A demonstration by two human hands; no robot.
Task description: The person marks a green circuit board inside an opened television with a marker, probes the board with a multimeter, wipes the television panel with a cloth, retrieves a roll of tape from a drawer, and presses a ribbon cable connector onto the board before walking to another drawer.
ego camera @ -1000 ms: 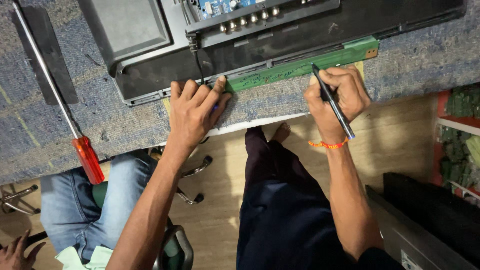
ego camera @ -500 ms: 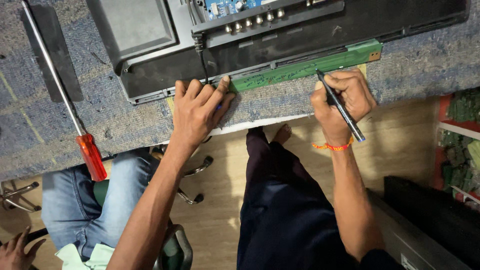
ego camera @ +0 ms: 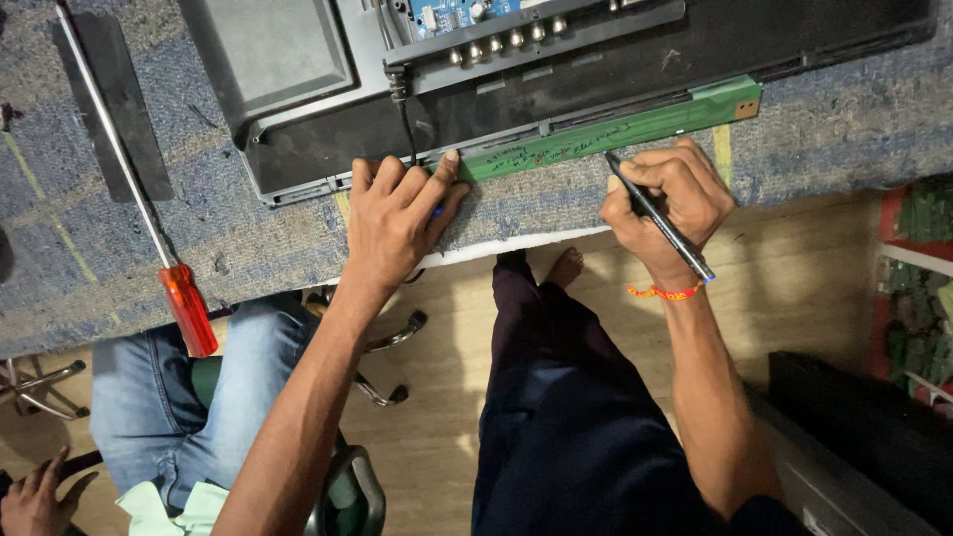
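My left hand [ego camera: 399,213] lies flat on the grey-blue table mat [ego camera: 248,248], its fingertips pressing the left end of a long green circuit strip [ego camera: 615,129]. That strip runs along the near edge of an opened black TV chassis [ego camera: 556,89]. My right hand [ego camera: 667,203] is closed on a black pen [ego camera: 659,215], whose tip touches the green strip near its middle. Handwriting in dark ink shows on the strip. An orange thread band circles my right wrist.
A long screwdriver [ego camera: 149,228] with a red handle lies on the mat at the left, beside a black strip [ego camera: 119,109]. Another person in jeans [ego camera: 169,397] sits at lower left. Stacked green boards [ego camera: 918,278] stand at the right; a dark panel [ego camera: 864,427] lies below.
The pen tip has shifted slightly left along the green strip while writing. My left hand keeps holding the strip's left end. The view moved a little.
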